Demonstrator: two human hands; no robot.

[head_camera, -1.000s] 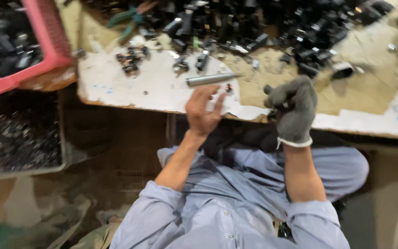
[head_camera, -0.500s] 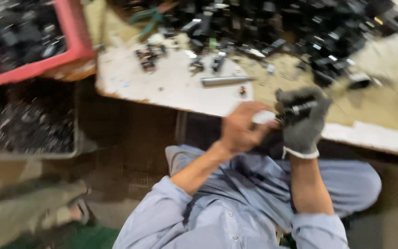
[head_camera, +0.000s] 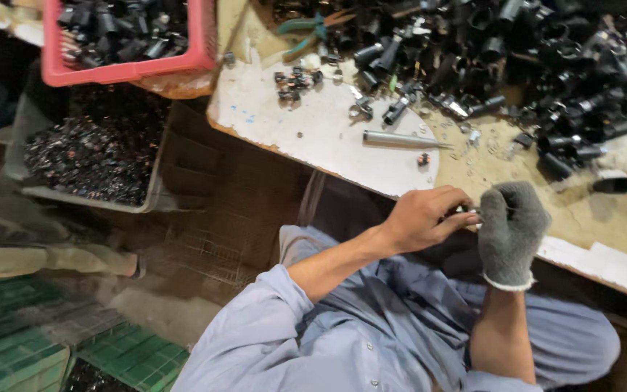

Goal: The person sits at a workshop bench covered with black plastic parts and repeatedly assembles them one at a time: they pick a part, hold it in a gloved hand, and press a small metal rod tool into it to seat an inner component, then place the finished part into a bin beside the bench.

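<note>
Red crate [head_camera: 128, 71] heaped with dark parts on worktop [head_camera: 313, 131]; bare left hand [head_camera: 422, 218] and gloved right hand [head_camera: 511, 225] pinching a small part [head_camera: 474, 213].

A grey knitted glove with a white cuff covers the right hand [head_camera: 511, 232], while the left hand [head_camera: 424, 218] is bare above pale blue sleeves and trousers. The worktop [head_camera: 313, 131] shows chalky white near its front edge and dusty tan further back, under a heap of black parts [head_camera: 546, 65], a silver metal rod [head_camera: 397, 138] and green-handled pliers [head_camera: 306, 29]. A pinkish-red crate [head_camera: 132, 69] of dark pieces sits at its left corner.
</note>
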